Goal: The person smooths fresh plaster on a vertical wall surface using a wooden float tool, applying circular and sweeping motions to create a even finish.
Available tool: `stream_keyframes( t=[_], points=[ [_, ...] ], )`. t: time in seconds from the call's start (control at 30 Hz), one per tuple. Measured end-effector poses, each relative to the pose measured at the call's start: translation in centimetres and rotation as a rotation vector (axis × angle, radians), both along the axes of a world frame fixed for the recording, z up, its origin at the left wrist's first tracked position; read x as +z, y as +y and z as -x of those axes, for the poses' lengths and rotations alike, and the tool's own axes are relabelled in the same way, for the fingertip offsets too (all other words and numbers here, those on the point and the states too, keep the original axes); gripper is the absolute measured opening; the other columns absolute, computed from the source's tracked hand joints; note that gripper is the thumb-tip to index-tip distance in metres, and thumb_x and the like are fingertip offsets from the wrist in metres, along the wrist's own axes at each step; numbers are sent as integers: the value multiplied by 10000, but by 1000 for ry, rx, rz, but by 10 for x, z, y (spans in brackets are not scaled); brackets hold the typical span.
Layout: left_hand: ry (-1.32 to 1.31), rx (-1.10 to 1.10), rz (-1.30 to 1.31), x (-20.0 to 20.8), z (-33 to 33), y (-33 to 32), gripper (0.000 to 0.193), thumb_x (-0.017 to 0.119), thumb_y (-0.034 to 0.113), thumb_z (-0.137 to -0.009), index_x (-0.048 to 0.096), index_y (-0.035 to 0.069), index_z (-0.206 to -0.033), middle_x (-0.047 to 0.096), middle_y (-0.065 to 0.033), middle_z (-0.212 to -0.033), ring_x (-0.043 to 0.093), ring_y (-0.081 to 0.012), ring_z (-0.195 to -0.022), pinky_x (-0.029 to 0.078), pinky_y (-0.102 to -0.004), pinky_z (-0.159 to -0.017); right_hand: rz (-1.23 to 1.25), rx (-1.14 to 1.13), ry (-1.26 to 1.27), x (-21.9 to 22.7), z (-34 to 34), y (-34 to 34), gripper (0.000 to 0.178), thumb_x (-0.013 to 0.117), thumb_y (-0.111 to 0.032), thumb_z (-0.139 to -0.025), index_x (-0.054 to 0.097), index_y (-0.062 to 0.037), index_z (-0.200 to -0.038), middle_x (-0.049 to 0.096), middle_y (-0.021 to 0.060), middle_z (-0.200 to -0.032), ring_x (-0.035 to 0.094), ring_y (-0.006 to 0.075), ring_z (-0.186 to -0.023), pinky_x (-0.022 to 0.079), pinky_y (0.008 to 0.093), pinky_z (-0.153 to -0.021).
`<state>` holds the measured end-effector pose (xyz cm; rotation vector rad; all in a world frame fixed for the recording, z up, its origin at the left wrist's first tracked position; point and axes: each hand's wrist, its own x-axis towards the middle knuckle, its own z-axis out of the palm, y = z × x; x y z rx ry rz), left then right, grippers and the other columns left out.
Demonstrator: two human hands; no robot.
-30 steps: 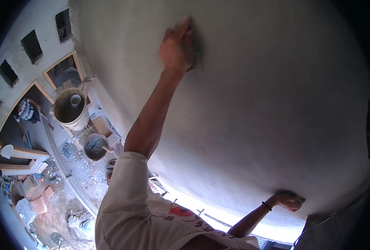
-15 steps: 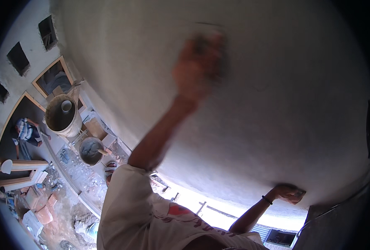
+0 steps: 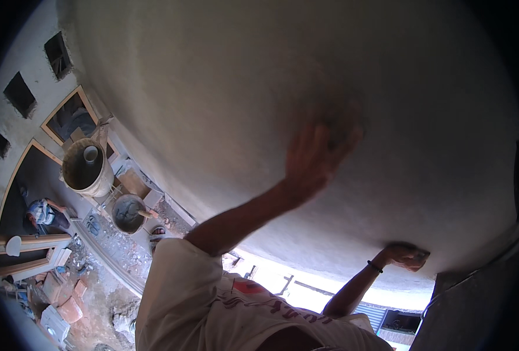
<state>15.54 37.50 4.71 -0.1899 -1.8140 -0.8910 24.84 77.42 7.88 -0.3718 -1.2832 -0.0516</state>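
Left hand (image 3: 311, 161) at a broad grey plastered wall (image 3: 212, 134), right hand (image 3: 404, 257) lower down.

The wall fills the middle and upper right of the frame, its surface directly beyond the left fingers, which point to the upper right near the centre; they look partly spread, but blur hides whether they pinch the dark shape (image 3: 337, 131) beside them, whose long axis I cannot tell. This hand is nearer the wall's middle; the right hand, a dark bracelet (image 3: 375, 267) at its wrist, curls near the wall's lower right edge, and whether its fingers grip anything I cannot tell. At left, 2 vessels stand well apart from both hands: a large bucket (image 3: 99, 186) and a mortar pan (image 3: 126, 215).
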Motion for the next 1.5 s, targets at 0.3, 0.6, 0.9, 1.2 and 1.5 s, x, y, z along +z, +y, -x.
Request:
stream_keyframes(
  t=[0.3,0.6,0.9,1.2,1.5],
  points=[
    [-195,44,-297,-30,15,-53,605,673,92,-755,593,300,-1318,490,-108,-890,539,-275,-757,484,-390,-579,0,9,0,9,2,-23,709,310,-638,-967,559,-39,-1254,516,179,-1198,417,336,-1183,383,534,-934],
    [-191,-26,-412,-75,13,-37,608,694,99,-727,621,266,-1307,512,-110,-911,547,-284,-794,507,-393,-635,-75,-19,7,1,-4,-18,632,308,-558,-990,567,-32,-1225,538,184,-1177,434,335,-1151,368,528,-936],
    [-63,-14,-148,-161,-31,8,519,670,147,-817,604,291,-1312,498,-113,-927,541,-290,-843,491,-393,-664,-104,-49,-40,-12,-8,-29,511,348,-441,-986,565,-46,-1229,517,187,-1113,413,344,-1122,368,547,-917],
    [-370,328,-681,-245,66,-157,397,579,126,-921,589,110,-1317,554,-122,-772,573,-271,-662,460,-409,-572,-179,-51,-19,-20,11,-67,526,371,-475,-1000,579,-33,-1194,576,161,-1132,447,334,-1112,373,508,-925],
    [-295,232,-610,-199,76,-208,431,569,145,-931,555,174,-1361,592,-161,-838,612,-344,-753,510,-446,-646,-271,-83,-47,-10,1,-82,538,349,-473,-1006,587,-32,-1200,583,160,-1123,448,336,-1092,374,508,-917]
  ],
)
